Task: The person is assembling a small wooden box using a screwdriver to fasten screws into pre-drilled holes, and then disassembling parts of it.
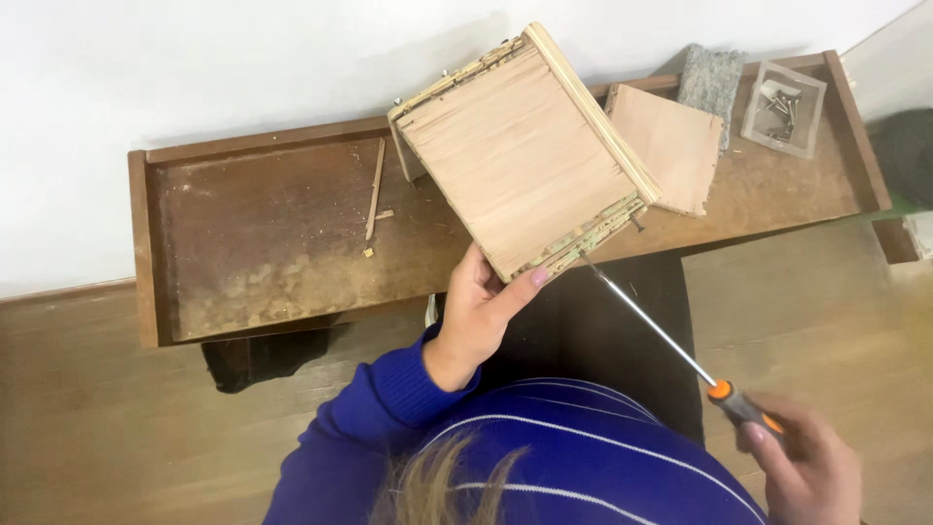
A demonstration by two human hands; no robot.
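My left hand (478, 313) grips the near corner of a small pale wooden box (523, 151), holding it tilted over the brown wooden tray (253, 233). My right hand (812, 467), at the lower right, holds a screwdriver (661, 332) by its orange and black handle. The long metal shaft points up and left, and its tip meets the box's near right edge beside a screw. A blue striped sleeve covers my left arm.
A loose square wooden panel (671, 144) lies on the tray right of the box. Farther right sit a grey sanding block (711, 83) and a clear plastic container of screws (784, 109). A thin wooden sliver (375, 190) rests left of the box. White wall behind, wooden floor below.
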